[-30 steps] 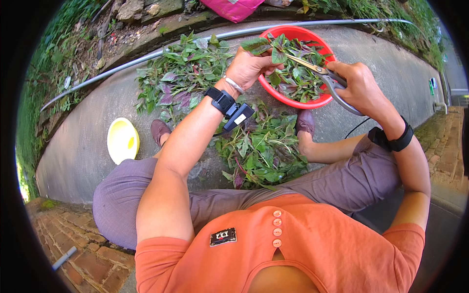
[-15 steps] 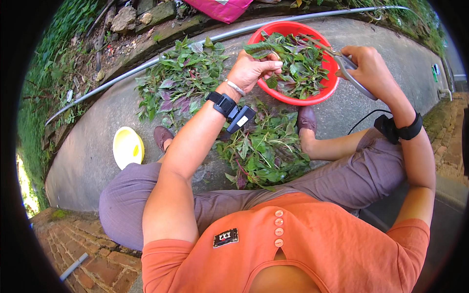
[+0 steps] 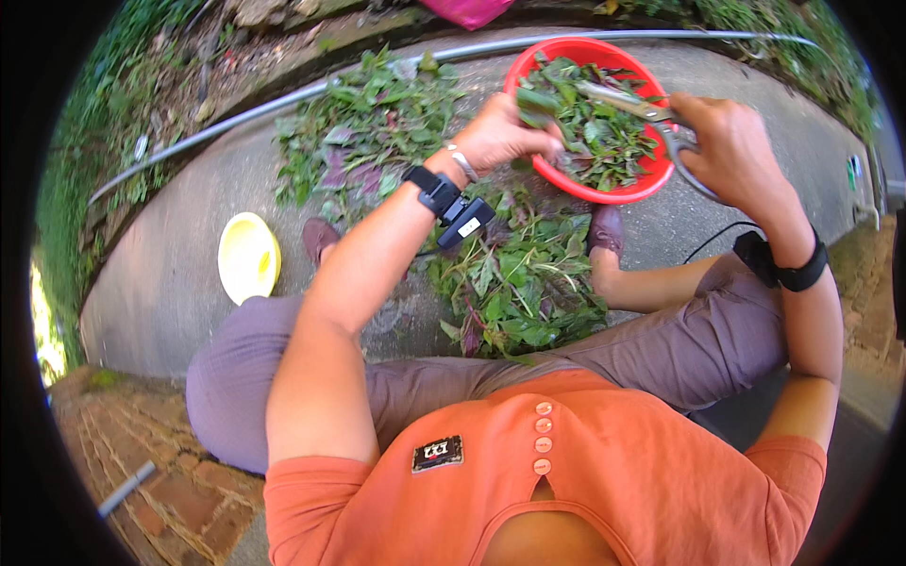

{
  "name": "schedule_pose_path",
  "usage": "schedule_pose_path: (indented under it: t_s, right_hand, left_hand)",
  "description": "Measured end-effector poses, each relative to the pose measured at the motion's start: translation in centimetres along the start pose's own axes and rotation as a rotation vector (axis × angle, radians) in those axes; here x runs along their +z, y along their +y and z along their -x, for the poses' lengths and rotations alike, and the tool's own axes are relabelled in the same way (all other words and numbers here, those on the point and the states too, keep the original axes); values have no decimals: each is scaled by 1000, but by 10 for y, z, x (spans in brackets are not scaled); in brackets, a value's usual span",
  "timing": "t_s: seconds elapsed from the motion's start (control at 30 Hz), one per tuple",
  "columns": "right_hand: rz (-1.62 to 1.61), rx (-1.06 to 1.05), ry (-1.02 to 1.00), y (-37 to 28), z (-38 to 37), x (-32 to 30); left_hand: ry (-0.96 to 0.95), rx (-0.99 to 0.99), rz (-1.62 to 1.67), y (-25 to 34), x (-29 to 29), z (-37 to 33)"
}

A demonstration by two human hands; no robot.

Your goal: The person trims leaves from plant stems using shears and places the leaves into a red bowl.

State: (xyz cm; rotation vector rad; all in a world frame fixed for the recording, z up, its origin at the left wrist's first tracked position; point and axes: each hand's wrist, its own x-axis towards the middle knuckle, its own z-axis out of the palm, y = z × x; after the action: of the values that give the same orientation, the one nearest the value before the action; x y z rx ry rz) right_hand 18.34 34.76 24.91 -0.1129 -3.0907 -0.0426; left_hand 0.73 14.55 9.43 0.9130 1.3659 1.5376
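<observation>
My left hand [image 3: 505, 141] is at the near left side of a red basin [image 3: 618, 196], its fingers pinched on a green leafy sprig [image 3: 538, 102]; both are smeared by motion. Across the basin, my right hand [image 3: 731, 146] grips metal scissors [image 3: 646, 110] by the grey handles. Their blades point left over the basin, with the tips near the sprig. Cut leafy greens [image 3: 604, 141], green with some purple, fill much of the basin. Between my feet lies a heap of leafy stems [image 3: 519, 283].
Another pile of green and purple leaves [image 3: 368, 132] lies left of the basin. A yellow bowl [image 3: 249, 257] stands by my left knee. Behind runs a grey pipe [image 3: 311, 92] along a planted bank. A black cable [image 3: 717, 236] trails near my right leg.
The whole view has shifted slightly. The scissors have come a little left over the basin, closer to the sprig. My left hand has turned downward and its fingers are now blurred.
</observation>
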Motion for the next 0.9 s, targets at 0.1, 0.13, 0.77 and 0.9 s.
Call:
schedule_pose_path:
  t_s: [0.1, 0.13, 0.77, 0.9]
  right_hand:
    - [29, 17, 46, 14, 1, -3]
    - [41, 8, 44, 16, 0, -3]
    - [-43, 31, -133, -6, -36, 7]
    - [-48, 44, -153, 8, -43, 16]
  left_hand:
    - [-809, -4, -481, -24, 11, 20]
    - [-986, -247, -399, -36, 20, 39]
    - [875, -607, -1024, -157, -264, 113]
    - [710, -541, -1072, -182, -243, 119]
